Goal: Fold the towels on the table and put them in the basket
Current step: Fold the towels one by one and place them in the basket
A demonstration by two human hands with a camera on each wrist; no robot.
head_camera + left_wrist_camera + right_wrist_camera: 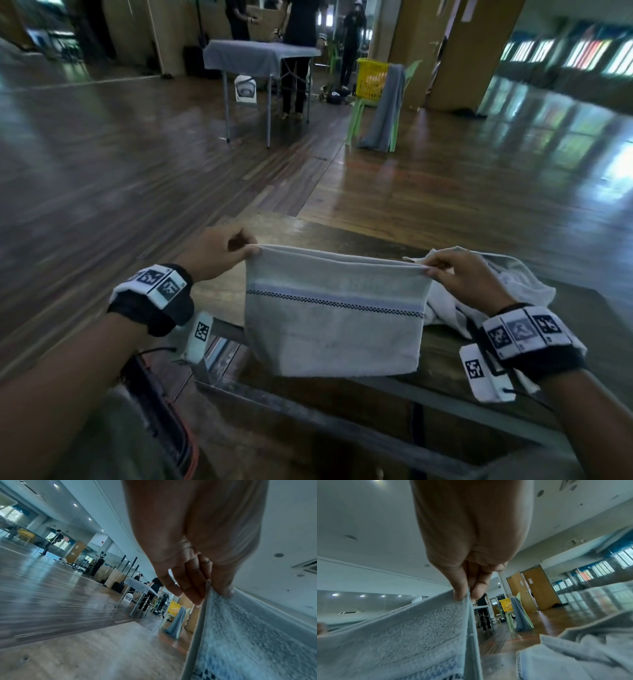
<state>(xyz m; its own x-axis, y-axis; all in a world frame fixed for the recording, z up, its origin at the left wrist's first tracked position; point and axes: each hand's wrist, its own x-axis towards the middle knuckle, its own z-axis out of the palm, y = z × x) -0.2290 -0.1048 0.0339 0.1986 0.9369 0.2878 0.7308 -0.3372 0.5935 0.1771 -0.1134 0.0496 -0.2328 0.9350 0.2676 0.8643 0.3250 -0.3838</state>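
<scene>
pale towel [334, 318] hangs pinched between left hand [214, 251] and right hand [469, 277].

Pale grey towel [334, 318], centre frame: lavender-blue band edged with a dark checked line. Crumpled towel [507, 284], right: white. Basket [371, 80], upper right: yellow. Draped cloth [385, 109]: grey.

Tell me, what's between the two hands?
The folded towel, stretched between the left hand and right hand, each pinching a top corner. The head view shows it best.

Nubby terry-cloth towel [334, 315]; glossy wooden floor [445, 178]; worn wooden table [442, 346].
</scene>
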